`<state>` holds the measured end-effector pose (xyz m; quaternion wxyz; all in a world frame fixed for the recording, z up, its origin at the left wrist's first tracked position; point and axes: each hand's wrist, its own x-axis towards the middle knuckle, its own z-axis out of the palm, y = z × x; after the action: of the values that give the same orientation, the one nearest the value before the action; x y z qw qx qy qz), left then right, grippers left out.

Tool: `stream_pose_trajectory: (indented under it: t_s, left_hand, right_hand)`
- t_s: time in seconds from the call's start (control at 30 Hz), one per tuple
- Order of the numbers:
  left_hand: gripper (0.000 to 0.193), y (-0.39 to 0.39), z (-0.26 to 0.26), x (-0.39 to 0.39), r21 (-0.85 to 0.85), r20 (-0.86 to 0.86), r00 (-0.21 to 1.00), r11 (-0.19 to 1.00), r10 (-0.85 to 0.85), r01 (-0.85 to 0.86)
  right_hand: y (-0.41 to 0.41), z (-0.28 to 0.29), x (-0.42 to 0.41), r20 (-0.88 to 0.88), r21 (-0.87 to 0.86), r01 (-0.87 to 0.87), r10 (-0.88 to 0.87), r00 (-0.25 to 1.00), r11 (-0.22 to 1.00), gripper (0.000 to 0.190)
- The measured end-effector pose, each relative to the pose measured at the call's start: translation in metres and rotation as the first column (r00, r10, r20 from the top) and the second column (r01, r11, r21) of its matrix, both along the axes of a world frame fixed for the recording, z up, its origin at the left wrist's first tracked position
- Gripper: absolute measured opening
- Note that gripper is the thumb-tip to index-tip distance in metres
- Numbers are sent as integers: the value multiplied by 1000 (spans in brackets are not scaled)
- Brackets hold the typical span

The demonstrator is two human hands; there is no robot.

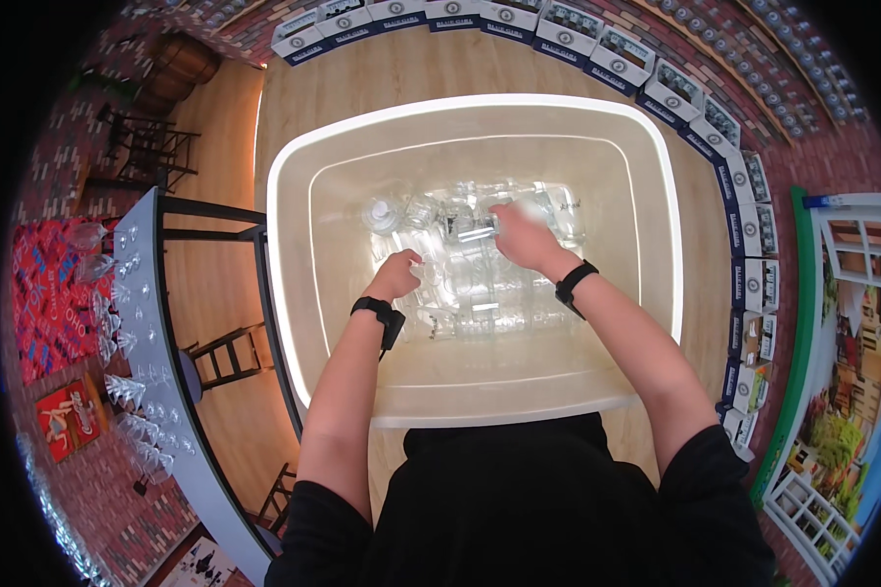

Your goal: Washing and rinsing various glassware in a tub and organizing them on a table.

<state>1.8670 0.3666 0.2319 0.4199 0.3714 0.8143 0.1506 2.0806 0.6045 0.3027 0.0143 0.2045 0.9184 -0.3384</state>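
Note:
Before me is a white table (477, 407) with a bright glowing rim; clear glassware (477, 279) is crowded over its middle. My left hand (396, 275) is at the left edge of the glassware, fingers curled; whether it grips a glass cannot be told. My right hand (521, 235) is over the upper right part, its index finger reaching left and its back blurred; its hold on any glass is unclear. A round clear glass item (381, 214) lies at the upper left of the group. Each wrist wears a black band.
On the left, a long grey counter (180, 440) holds stemmed glasses (125, 390), with dark chairs (227, 359) beside it. Cartons of bottles (620, 60) line the wall at the back and right. Wooden barrels (183, 62) stand at the far left.

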Motion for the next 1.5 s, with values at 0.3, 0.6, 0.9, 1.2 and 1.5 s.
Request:
stream_pose_trajectory:
  t_s: [0.3,0.6,0.9,1.2,1.5]
  left_hand:
    - [48,-3,18,-18,-139,-107,993,990,-52,37]
    - [45,17,79,34,-441,-183,901,852,-392,281]
    - [76,22,67,52,-375,-367,907,925,-207,60]
    - [68,6,24,34,-33,-266,955,991,-131,127]
    - [71,7,164,25,67,-248,966,993,-80,100]
  right_hand:
    - [-15,15,3,-15,-76,-176,176,984,981,14]
    - [-27,6,11,87,-211,-293,317,944,932,14]
    - [-48,-11,17,105,-253,-294,328,939,922,15]
    - [-80,-18,-6,56,-318,-296,329,943,901,20]
    - [-96,43,-13,-270,-271,-267,193,943,925,74]
